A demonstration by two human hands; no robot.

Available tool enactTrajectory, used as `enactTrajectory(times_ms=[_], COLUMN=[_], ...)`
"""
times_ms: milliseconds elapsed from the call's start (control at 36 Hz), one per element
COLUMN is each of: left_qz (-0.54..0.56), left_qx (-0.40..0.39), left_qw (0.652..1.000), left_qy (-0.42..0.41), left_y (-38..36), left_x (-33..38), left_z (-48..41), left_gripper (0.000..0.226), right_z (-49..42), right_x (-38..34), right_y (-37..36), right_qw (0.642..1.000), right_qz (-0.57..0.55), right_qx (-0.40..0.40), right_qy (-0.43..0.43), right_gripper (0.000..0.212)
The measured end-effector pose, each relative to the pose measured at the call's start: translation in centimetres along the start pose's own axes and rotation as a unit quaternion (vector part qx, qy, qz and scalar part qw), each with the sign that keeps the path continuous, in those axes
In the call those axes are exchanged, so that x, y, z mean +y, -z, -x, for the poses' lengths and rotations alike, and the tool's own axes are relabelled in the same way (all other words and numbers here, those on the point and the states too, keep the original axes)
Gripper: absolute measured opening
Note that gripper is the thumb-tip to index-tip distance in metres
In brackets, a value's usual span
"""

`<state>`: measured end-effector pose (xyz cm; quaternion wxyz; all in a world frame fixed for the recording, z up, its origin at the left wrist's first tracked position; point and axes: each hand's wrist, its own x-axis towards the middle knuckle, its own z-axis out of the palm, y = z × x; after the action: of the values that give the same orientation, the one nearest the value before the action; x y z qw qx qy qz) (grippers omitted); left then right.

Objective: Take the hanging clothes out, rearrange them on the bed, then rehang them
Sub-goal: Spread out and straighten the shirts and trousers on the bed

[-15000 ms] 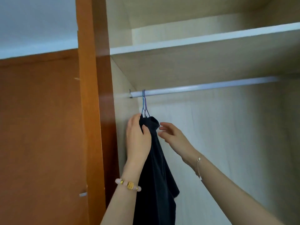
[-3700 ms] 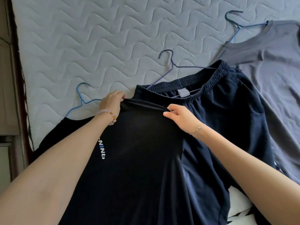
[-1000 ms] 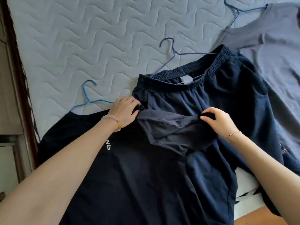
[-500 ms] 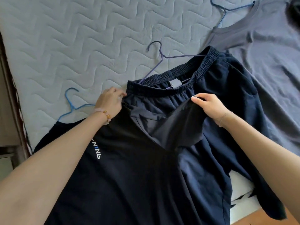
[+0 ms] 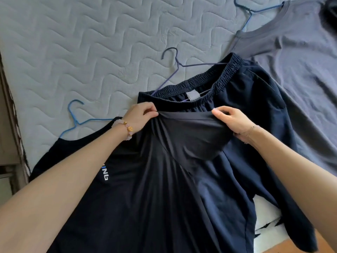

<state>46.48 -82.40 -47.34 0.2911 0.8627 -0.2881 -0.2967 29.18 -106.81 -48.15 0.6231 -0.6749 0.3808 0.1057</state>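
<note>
The left hand (image 5: 140, 115) and right hand (image 5: 235, 123) pinch the black shirt (image 5: 145, 198) sleeve, now pulled tight where it drooped before. Tidying on the bed (image 5: 73, 52) goes on.

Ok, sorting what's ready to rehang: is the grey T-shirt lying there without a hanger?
No, the hook of a blue hanger sticks out of the collar of the grey T-shirt.
</note>
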Motion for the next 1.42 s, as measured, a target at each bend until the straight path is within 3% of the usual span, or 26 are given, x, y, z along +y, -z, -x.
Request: enactTrajectory(times_ms=[56,167,194,250,306,361,417,528,611,722,806,944,1028,1167,1250,1417], left_qz=[-0.004,-0.023,-0.044,-0.113,-0.188,-0.236,-0.277,-0.327,-0.348,-0.313,-0.284,-0.219,-0.114,0.066,0.109,0.152], left_qx=[0.013,0.032,0.032,0.03,0.042,0.068,0.091,0.129,0.133,0.12,0.153,0.273,0.318,0.3,0.269,0.186], left_qw=[1.0,0.997,0.996,0.991,0.98,0.969,0.956,0.935,0.927,0.941,0.944,0.937,0.938,0.938,0.935,0.923], left_qy=[0.019,0.061,0.066,0.069,0.057,0.036,0.024,0.038,0.037,0.052,0.07,0.026,0.073,0.161,0.204,0.299], left_y=[0.1,-0.1,-0.3,-0.8,-1.3,-1.8,-2.1,-2.2,-2.2,-2.5,-2.9,-5.3,-8.7,-16.7,-22.2,-30.9], left_x=[-0.1,-0.3,-0.4,-0.3,-0.1,-0.1,-0.2,-1.3,-1.6,-0.8,0.1,2.3,4.2,7.9,9.1,10.3], left_z=[-0.4,-1.0,-1.0,-1.0,-0.8,-0.6,-0.2,0.9,1.1,1.1,1.9,6.2,10.7,19.5,24.8,32.0], left_gripper=[0.011,0.013,0.015,0.018,0.021,0.024,0.027,0.032,0.031,0.025,0.023,0.024,0.023,0.019,0.015,0.013], right_z=[-0.1,-0.5,-0.8,-1.3,-1.9,-2.6,-3.2,-4.3,-4.5,-3.7,-2.2,3.0,7.6,14.7,18.1,21.6], right_x=[-0.3,-1.2,-1.3,-1.4,-1.3,-1.3,-1.1,-0.8,-1.0,-0.6,0.1,2.6,5.9,11.9,15.7,20.1], right_y=[0.0,0.7,0.9,0.7,0.1,-0.7,-1.5,-2.6,-2.9,-2.7,-1.8,1.3,3.2,4.5,4.3,2.9], right_qw=[0.996,0.969,0.969,0.981,0.998,0.992,0.987,0.989,0.983,0.978,0.988,0.987,0.986,0.992,0.986,0.984], right_qz=[-0.072,-0.193,-0.192,-0.153,-0.033,0.091,0.108,0.091,0.124,0.154,0.093,0.069,0.079,0.094,0.15,0.16], right_qx=[-0.057,-0.154,-0.154,-0.118,-0.04,0.051,0.09,0.119,0.136,0.128,0.113,0.117,0.119,0.085,0.074,0.059], right_qy=[-0.02,-0.026,-0.024,-0.017,0.02,0.073,0.078,0.0,0.011,0.053,0.058,0.091,0.082,0.011,-0.019,-0.046], right_gripper=[0.008,0.043,0.041,0.028,0.021,0.024,0.026,0.037,0.039,0.036,0.04,0.041,0.029,0.018,0.011,0.012])
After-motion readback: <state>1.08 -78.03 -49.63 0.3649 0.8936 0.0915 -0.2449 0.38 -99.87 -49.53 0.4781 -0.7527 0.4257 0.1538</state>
